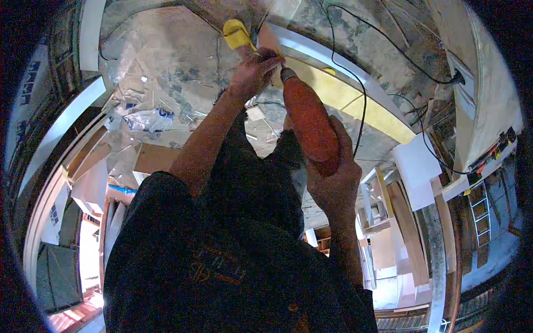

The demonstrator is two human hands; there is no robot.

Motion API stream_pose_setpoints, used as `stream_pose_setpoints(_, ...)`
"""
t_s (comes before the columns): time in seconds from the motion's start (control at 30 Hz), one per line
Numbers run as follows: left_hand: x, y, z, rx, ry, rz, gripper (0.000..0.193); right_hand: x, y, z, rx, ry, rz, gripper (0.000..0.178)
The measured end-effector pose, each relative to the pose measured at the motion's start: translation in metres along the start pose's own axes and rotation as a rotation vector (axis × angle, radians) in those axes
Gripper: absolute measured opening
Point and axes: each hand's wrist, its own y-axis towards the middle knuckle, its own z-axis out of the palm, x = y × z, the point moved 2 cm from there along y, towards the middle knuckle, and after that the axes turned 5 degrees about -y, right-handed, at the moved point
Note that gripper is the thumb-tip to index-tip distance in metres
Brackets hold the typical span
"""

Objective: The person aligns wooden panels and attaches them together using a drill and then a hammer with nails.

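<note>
A red power drill [312, 119] is held in my right hand [337, 183], its fingers wrapped round the rear grip. The drill points away from me, its dark chuck [287, 73] close to my left fingertips. My left hand [254, 75] is pinched at the near end of a tan wooden piece [268, 40]; anything small between the fingers is too hard to make out. Just beyond that hand is a yellow rounded object [237, 34]. A long board with a pale yellow face [350, 95] runs from beside the chuck toward the right.
A black cable [365, 111] hangs down at the right of the drill. Scraps and a crumpled plastic bag [149, 120] litter the dusty floor at left. White panels [416, 166] and wooden boards stand at right, with a ladder [481, 213] farther over.
</note>
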Motion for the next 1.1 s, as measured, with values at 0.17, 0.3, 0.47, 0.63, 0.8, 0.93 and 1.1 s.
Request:
stream_pose_setpoints(0.17, -0.003, -0.001, 0.001, -0.053, 0.002, 0.073, 0.033, 0.013, 0.001, 0.001, 0.023, -0.096, -0.078, 0.084)
stream_pose_setpoints(0.3, -0.003, 0.0, 0.002, -0.072, 0.036, 0.064, 0.035, 0.023, 0.0, 0.002, 0.066, -0.145, -0.012, 0.085)
stream_pose_setpoints(0.47, 0.005, -0.001, 0.006, -0.065, 0.21, 0.164, 0.034, 0.024, 0.002, 0.003, -0.003, -0.141, -0.092, 0.081)
stream_pose_setpoints(0.63, 0.006, 0.0, 0.008, -0.026, 0.065, 0.041, 0.032, 0.026, 0.003, 0.001, 0.01, -0.1, -0.043, 0.075)
stream_pose_setpoints(0.8, 0.004, 0.0, 0.006, -0.035, 0.077, 0.044, 0.029, 0.028, 0.003, 0.0, 0.046, -0.136, -0.011, 0.076)
stream_pose_setpoints(0.93, 0.009, -0.001, 0.009, -0.062, 0.121, 0.076, 0.029, 0.034, 0.003, 0.001, 0.048, -0.152, 0.004, 0.076)
stream_pose_setpoints(1.1, 0.011, -0.001, 0.011, -0.011, 0.062, 0.053, 0.032, 0.033, 0.006, -0.001, 0.02, -0.131, -0.082, 0.086)
